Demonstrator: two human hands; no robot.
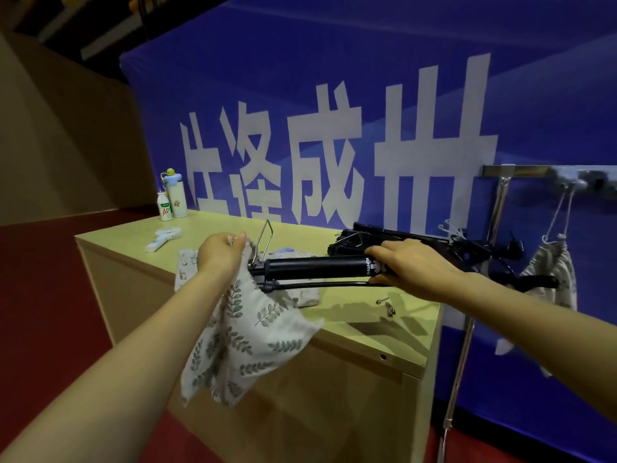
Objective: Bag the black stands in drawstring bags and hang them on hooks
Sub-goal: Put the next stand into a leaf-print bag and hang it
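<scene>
Here the black stand (314,266) lies level in the air above the table (354,329), its left end at the mouth of the leaf-print drawstring bag (247,335). The right hand (410,265) grips the stand's right end, fingers curled around it. The left hand (220,252) pinches the bag's rim, and the bag's body hangs down past the table's front edge. Bare tabletop lies under the stand, with small metal parts (387,305) near the right edge. A pile of more stands (400,233) fills the far right corner. Two bottles (173,198) and a white fan (163,237) sit at the far left. Beyond the right edge a filled bag (551,265) hangs from the hook rail (521,170). Behind stands a blue banner (334,78); the floor (40,262) is red.
</scene>
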